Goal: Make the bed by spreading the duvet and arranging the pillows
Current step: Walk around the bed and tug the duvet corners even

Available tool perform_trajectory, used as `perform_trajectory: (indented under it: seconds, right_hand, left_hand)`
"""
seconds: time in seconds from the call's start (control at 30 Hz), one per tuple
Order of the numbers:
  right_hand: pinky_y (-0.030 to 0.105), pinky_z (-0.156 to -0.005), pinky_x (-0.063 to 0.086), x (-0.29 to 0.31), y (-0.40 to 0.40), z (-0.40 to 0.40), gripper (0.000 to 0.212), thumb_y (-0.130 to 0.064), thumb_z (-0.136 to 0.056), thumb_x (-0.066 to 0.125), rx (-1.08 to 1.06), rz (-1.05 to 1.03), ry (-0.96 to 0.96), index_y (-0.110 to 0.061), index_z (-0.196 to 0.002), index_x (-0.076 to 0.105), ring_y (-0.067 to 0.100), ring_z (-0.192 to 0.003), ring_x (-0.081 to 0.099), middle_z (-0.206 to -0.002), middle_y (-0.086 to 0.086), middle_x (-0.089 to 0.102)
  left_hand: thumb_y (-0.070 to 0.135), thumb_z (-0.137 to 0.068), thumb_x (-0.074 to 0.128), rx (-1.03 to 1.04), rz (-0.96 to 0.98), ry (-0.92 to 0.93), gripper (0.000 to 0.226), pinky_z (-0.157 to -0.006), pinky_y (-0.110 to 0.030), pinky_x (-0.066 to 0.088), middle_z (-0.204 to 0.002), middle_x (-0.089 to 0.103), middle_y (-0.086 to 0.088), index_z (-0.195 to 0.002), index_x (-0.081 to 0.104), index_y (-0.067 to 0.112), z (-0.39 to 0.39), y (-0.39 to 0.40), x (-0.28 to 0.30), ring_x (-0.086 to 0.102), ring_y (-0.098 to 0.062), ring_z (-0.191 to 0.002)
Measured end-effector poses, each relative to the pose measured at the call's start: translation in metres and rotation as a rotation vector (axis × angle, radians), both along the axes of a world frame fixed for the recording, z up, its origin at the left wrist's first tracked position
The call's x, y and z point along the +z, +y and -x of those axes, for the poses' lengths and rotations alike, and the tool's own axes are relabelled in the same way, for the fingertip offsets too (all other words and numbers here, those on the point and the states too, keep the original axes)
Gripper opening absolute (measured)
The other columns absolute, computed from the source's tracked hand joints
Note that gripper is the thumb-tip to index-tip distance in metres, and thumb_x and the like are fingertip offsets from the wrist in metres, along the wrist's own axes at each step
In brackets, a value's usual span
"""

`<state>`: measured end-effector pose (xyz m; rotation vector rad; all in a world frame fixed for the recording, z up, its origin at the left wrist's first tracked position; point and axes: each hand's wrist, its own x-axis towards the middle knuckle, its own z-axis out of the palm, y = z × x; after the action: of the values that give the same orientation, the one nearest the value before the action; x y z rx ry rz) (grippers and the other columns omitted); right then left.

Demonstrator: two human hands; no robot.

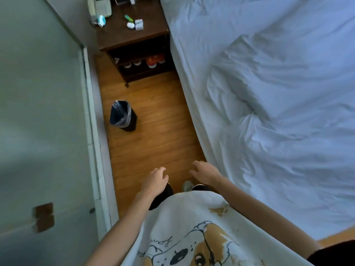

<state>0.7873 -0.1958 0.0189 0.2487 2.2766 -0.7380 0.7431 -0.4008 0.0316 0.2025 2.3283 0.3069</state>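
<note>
Duvet [278, 116] lies rumpled and bunched on the bed [192, 54]; spreading is not done, I judge. No pillows in view. My left hand [155, 181] and right hand [206, 172] hover over the floor [153, 135], fingers loosely spread, holding nothing.

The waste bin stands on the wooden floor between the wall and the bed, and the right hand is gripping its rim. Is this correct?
Not quite. The waste bin does stand on the wooden floor between wall and bed, but the head view shows the right hand empty, well short of the bin and touching nothing.
</note>
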Motion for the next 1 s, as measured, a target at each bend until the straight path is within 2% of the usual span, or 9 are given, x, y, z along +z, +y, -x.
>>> perform_trajectory:
  seconds: [0.07,0.17,0.23,0.33,0.57,0.67,0.83,1.0]
  right_hand:
    - [0.037,-0.089,0.050,-0.001,0.010,0.033,0.039,-0.038,-0.100,0.042,-0.063,-0.002,0.002,-0.014,-0.131,0.050,0.026,-0.109,0.058,-0.124,0.007,0.058]
    - [0.041,-0.091,0.051,-0.011,0.027,0.082,0.037,-0.041,-0.099,0.042,-0.173,-0.008,-0.018,-0.017,-0.125,0.053,0.024,-0.105,0.059,-0.121,0.006,0.060]
    - [0.038,-0.092,0.049,-0.015,0.037,0.120,0.037,-0.040,-0.100,0.042,-0.248,-0.017,-0.038,-0.018,-0.127,0.053,0.025,-0.109,0.058,-0.124,0.005,0.059]
    - [0.036,-0.091,0.048,-0.022,0.049,0.180,0.038,-0.038,-0.100,0.042,-0.364,-0.046,-0.039,-0.017,-0.130,0.052,0.026,-0.111,0.056,-0.125,0.006,0.059]
    - [0.036,-0.090,0.046,-0.009,0.062,0.303,0.039,-0.038,-0.099,0.045,-0.709,-0.028,-0.046,-0.014,-0.129,0.052,0.027,-0.113,0.055,-0.127,0.009,0.058]
    - [0.034,-0.086,0.042,-0.003,0.070,0.334,0.041,-0.038,-0.098,0.045,-0.818,-0.034,-0.055,-0.015,-0.131,0.051,0.027,-0.116,0.054,-0.128,0.007,0.057]
    - [0.035,-0.079,0.046,-0.016,0.109,0.378,0.034,-0.036,-0.097,0.047,-1.011,-0.023,-0.068,-0.014,-0.120,0.057,0.026,-0.103,0.057,-0.116,0.009,0.061]
    - [0.034,-0.095,0.042,-0.050,0.168,0.421,0.047,-0.036,-0.098,0.047,-1.173,0.001,-0.093,-0.014,-0.140,0.044,0.025,-0.124,0.048,-0.138,0.006,0.051]
  left_hand:
    - [0.031,-0.099,0.042,-0.062,0.005,0.011,0.039,-0.095,-0.033,0.042,-0.139,0.049,-0.003,-0.136,0.047,0.020,0.047,0.013,-0.001,0.047,-0.021,-0.125]
    - [0.032,-0.099,0.040,-0.208,0.004,0.015,0.038,-0.086,-0.032,0.042,-0.134,0.052,-0.003,-0.135,0.048,0.022,0.118,0.033,-0.008,0.050,-0.022,-0.120]
    - [0.031,-0.099,0.039,-0.296,-0.005,0.014,0.037,-0.084,-0.031,0.042,-0.131,0.053,-0.004,-0.133,0.049,0.020,0.174,0.048,-0.015,0.050,-0.023,-0.118]
    - [0.030,-0.099,0.040,-0.444,-0.015,0.034,0.037,-0.088,-0.033,0.043,-0.128,0.054,-0.006,-0.134,0.048,0.019,0.257,0.067,-0.025,0.050,-0.024,-0.117]
    - [0.030,-0.099,0.038,-0.964,0.054,0.075,0.039,-0.094,-0.039,0.042,-0.132,0.052,-0.006,-0.135,0.045,0.017,0.425,0.124,-0.022,0.047,-0.025,-0.121]
    - [0.030,-0.098,0.038,-1.041,0.087,0.093,0.041,-0.094,-0.040,0.043,-0.130,0.053,-0.007,-0.136,0.045,0.016,0.475,0.151,-0.017,0.049,-0.026,-0.119]
    - [0.031,-0.098,0.038,-1.130,0.117,0.058,0.042,-0.097,-0.039,0.044,-0.132,0.053,-0.006,-0.137,0.045,0.016,0.538,0.208,-0.025,0.049,-0.024,-0.119]
    - [0.030,-0.099,0.037,-1.168,0.181,0.085,0.041,-0.097,-0.035,0.042,-0.132,0.052,-0.004,-0.138,0.043,0.017,0.579,0.272,-0.045,0.047,-0.022,-0.119]
